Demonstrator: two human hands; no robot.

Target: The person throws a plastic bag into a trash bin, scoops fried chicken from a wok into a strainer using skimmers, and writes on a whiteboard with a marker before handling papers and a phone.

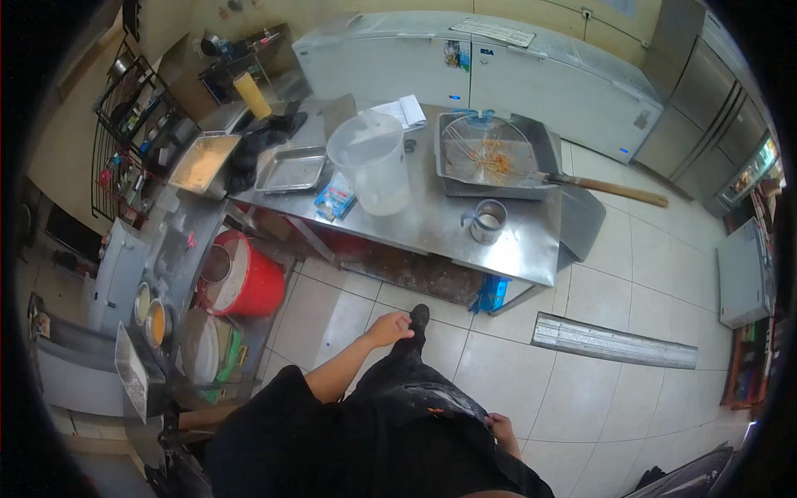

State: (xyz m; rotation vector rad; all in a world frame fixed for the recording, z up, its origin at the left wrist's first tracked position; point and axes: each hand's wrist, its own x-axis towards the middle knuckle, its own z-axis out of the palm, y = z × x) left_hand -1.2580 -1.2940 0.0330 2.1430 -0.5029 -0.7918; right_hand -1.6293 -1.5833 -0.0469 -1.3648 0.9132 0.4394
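Note:
My left hand (391,328) hangs above the tiled floor near my shoe, its fingers loosely curled and nothing seen in it. Low at my right side is my right hand (498,425), against my dark trousers and partly hidden by them. Before me stands a stainless steel table (429,221). On it are a clear plastic bucket (373,165), a metal tray (291,169), a blue and white packet (336,196) and a metal mug (487,222). A wire strainer (489,149) with orange crumbs rests over a deep tray (454,182), its wooden handle reaching past the table's right edge.
To the left, a red bucket (258,280) holds white powder with a sieve, beside a counter (180,249) bearing scissors and bowls. A long metal strip (613,341) lies on the floor at right. Chest freezers (398,68) line the far wall, with a steel refrigerator (703,106) at the right.

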